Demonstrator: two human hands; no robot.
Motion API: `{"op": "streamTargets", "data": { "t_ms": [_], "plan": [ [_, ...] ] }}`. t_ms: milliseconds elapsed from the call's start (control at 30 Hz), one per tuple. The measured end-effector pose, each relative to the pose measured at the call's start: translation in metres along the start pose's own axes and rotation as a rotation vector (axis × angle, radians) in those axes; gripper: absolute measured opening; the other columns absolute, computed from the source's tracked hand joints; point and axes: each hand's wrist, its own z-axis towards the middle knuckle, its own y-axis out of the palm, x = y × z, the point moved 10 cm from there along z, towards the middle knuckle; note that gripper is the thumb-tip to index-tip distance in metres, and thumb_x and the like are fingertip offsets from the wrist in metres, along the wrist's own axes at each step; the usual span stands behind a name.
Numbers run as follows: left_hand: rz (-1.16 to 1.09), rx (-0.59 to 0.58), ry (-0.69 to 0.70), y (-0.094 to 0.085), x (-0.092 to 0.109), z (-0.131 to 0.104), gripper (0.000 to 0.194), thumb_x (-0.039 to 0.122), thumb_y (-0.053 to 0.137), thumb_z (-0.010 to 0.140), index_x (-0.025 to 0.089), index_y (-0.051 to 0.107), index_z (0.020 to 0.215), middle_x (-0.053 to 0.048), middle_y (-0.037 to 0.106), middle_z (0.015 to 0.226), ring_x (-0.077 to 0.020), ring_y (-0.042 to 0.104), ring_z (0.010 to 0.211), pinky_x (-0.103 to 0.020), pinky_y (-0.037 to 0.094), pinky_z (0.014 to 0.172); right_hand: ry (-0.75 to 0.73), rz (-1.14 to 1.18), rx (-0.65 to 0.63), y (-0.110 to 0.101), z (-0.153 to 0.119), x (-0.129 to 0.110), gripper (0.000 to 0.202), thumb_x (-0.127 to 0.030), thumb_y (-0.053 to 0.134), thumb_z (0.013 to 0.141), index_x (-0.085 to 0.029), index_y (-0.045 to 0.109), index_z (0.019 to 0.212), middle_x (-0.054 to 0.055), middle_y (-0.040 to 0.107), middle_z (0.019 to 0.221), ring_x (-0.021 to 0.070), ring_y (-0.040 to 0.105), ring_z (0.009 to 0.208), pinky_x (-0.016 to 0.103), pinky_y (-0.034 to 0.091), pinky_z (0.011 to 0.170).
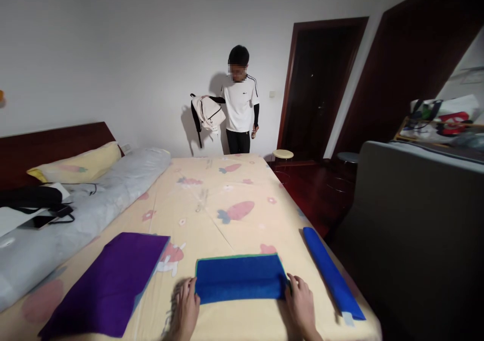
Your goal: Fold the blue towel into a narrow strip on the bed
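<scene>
Left hand point(187, 305), right hand point(300, 305) flat beside folded blue felt rectangle point(240, 279), printed bedsheet point(212, 200)

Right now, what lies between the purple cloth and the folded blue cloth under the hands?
In the head view, only bare bedsheet with a strawberry print separates the purple cloth from the folded blue cloth; the left hand touches the blue cloth's left edge.
</scene>
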Motion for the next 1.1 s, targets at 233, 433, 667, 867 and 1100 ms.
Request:
{"op": "streamTargets", "data": {
  "t_ms": [233, 433, 667, 867, 1100],
  "plan": [
    [0.134, -0.247, 0.486, 0.064, 0.138, -0.046, 0.078, 0.008, 0.034, 0.078, 0.026, 0.006, 0.149, 0.0, 0.028, 0.156, -0.0198, 0.033, 0.141, -0.04, 0.035, 0.113, -0.486, 0.057, -0.312, 0.072, -0.054, -0.139, 0.056, -0.028, 0.036, 0.09, -0.033, 0.028, 0.145, 0.003, 0.041, 0.15, 0.0233, 0.04, 0.136, 0.045, 0.038, 0.107],
    [0.238, -0.305, 0.461, 0.062, 0.104, -0.043, 0.063, 0.025, 0.031, 0.092, 0.033, 0.002, 0.147, 0.004, 0.028, 0.155, -0.0179, 0.037, 0.139, -0.039, 0.038, 0.109, -0.539, -0.053, -0.302, 0.068, -0.055, -0.114, 0.052, -0.037, 0.035, 0.095, -0.035, 0.025, 0.145, 0.003, 0.04, 0.148, 0.0228, 0.04, 0.136, 0.042, 0.04, 0.106],
    [0.253, -0.314, 0.451, 0.026, 0.03, -0.035, 0.065, 0.018, 0.033, 0.09, 0.04, 0.008, 0.146, 0.007, 0.037, 0.151, -0.0144, 0.042, 0.136, -0.036, 0.037, 0.108, -0.417, -0.133, -0.281, 0.037, -0.032, -0.009, 0.052, -0.037, 0.04, 0.092, -0.035, 0.031, 0.143, 0.004, 0.046, 0.145, 0.0231, 0.046, 0.132, 0.043, 0.04, 0.103],
    [0.214, -0.341, 0.401, 0.032, 0.021, -0.02, 0.073, 0.004, 0.034, 0.079, 0.039, 0.029, 0.143, 0.005, 0.045, 0.147, -0.0168, 0.046, 0.133, -0.042, 0.039, 0.108, -0.274, -0.099, -0.38, 0.039, -0.016, -0.012, 0.055, -0.018, 0.038, 0.081, -0.029, 0.049, 0.134, 0.006, 0.046, 0.145, 0.0248, 0.044, 0.133, 0.051, 0.036, 0.104],
    [0.021, -0.352, 0.276, 0.023, 0.003, -0.006, 0.056, 0.008, 0.044, 0.073, 0.034, 0.062, 0.119, 0.001, 0.068, 0.125, -0.0187, 0.06, 0.116, -0.042, 0.043, 0.106, -0.188, 0.017, -0.371, 0.019, -0.001, -0.01, 0.052, -0.017, 0.039, 0.073, -0.026, 0.062, 0.119, 0.008, 0.063, 0.128, 0.025, 0.054, 0.122, 0.048, 0.037, 0.101]
  ]
}}
